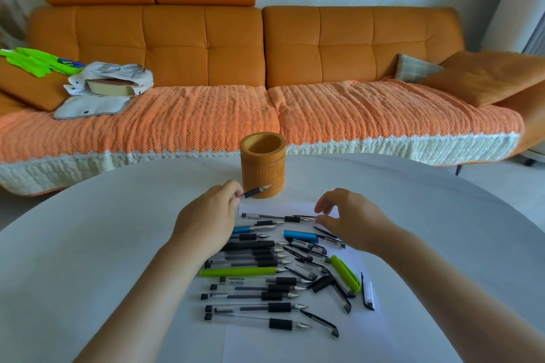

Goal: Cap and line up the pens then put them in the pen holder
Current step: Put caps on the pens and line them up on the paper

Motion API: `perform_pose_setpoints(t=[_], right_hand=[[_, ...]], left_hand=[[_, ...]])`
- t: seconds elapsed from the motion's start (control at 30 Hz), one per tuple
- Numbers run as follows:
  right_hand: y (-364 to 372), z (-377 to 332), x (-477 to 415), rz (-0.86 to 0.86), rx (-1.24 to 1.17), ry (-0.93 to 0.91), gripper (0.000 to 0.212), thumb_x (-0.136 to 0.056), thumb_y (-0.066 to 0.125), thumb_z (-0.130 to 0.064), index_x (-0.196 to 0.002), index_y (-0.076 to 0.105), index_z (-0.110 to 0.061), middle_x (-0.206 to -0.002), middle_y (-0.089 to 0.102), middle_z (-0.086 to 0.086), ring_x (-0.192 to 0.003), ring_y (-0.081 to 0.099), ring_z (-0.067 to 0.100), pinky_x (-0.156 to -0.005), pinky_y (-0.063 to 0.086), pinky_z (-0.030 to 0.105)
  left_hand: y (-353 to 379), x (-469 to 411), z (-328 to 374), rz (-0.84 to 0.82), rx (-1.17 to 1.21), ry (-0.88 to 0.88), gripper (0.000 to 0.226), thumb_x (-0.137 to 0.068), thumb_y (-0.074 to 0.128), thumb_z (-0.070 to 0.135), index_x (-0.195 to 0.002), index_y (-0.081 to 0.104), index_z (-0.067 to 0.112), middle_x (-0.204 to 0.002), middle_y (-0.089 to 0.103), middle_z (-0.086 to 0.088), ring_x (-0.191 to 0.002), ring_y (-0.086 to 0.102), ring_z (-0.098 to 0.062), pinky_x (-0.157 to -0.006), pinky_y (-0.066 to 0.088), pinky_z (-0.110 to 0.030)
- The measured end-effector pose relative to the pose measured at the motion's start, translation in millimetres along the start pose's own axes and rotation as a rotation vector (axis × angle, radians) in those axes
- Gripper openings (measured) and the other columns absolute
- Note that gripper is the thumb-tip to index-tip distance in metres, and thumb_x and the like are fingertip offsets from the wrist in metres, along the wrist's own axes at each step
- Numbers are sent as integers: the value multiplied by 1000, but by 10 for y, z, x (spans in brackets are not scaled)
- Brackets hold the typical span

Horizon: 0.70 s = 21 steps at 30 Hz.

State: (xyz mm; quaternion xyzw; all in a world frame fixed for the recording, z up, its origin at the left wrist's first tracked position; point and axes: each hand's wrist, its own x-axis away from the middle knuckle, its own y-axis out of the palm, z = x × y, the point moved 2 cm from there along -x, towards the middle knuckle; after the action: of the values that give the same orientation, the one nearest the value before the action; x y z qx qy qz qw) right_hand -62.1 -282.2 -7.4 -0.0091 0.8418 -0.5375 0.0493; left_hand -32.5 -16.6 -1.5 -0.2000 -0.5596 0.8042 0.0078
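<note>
Nearest pen (257,323), at 6 o'clock on the paper sheet (265,348): tip bare, with a loose cap (321,325) just beside it. Same all the way up the row of pens (253,289): roughly parallel, tips toward 3 o'clock, none visibly capped. The cap heap (324,271) sits at 3 o'clock of the row, with a green cap (345,274) and a blue cap (300,236) in it. The pen holder (263,166) stands upright at 12 o'clock on the table (88,244), just beyond the sheet. What shows of its inside is empty.

My read: early stage. Lining up is partly there, capping hasn't started as far as I can see, and nothing is in the holder.

Left hand (206,215), at 11 o'clock of the pile: fingertips and thumb pinch the held pen (256,191) by its barrel. It's uncapped, with the tip toward 2 o'clock, across the holder's lower wall. Whether it's touching the wall or clear of it, can't tell.

Right hand (351,219), at 1 o'clock: palm down, fingers loosely curved, thumb apart from them, over the far end of the pile. It grips nothing I can see. Probably going for a cap to fit the held pen.
</note>
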Motion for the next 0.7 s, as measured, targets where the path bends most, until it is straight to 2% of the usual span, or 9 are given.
perform_pose_setpoints(t=[0.1,0.23,0.37,0.5,0.63,0.7], right_hand=[[-10,1,74,-45,93,20,20,-93,59,-45,-108,67,-34,-104,60,-14,-89,58,8,-76,50,25],[-21,-15,100,-56,112,55,19,-93,59,-45,-102,71,-34,-100,63,-15,-86,61,9,-72,51,27],[-67,-38,116,11,119,7,17,-97,52,-42,-104,64,-32,-102,66,-15,-84,61,10,-70,49,27],[-180,-108,105,92,-69,-33,12,-99,52,-35,-103,60,-27,-82,68,-9,-66,60,8,-62,52,31],[-193,-174,115,129,-303,-81,13,-96,61,-23,-105,69,-28,-81,63,-13,-61,57,-3,-59,45,10],[-170,-198,108,115,-400,-55,15,-94,64,-20,-105,72,-27,-77,66,-13,-50,55,1,-53,45,11]], left_hand=[[32,55,143,-31,20,46,10,-102,39,32,-107,47,36,-97,60,15,-75,56,-9,-53,38,-24],[56,109,273,-28,105,86,14,-99,44,42,-108,54,39,-99,60,19,-81,58,-8,-61,47,-24],[82,135,322,-20,147,116,16,-97,49,43,-105,62,37,-95,61,20,-79,54,-5,-58,37,-18],[64,125,300,-10,210,107,15,-95,54,43,-104,65,36,-91,59,23,-79,54,-2,-60,38,-18],[38,125,304,-1,249,125,14,-94,57,41,-102,67,35,-88,60,22,-79,56,-1,-62,41,-18],[31,135,324,-5,258,131,14,-94,58,39,-102,68,33,-91,62,21,-82,57,-3,-66,46,-21]])
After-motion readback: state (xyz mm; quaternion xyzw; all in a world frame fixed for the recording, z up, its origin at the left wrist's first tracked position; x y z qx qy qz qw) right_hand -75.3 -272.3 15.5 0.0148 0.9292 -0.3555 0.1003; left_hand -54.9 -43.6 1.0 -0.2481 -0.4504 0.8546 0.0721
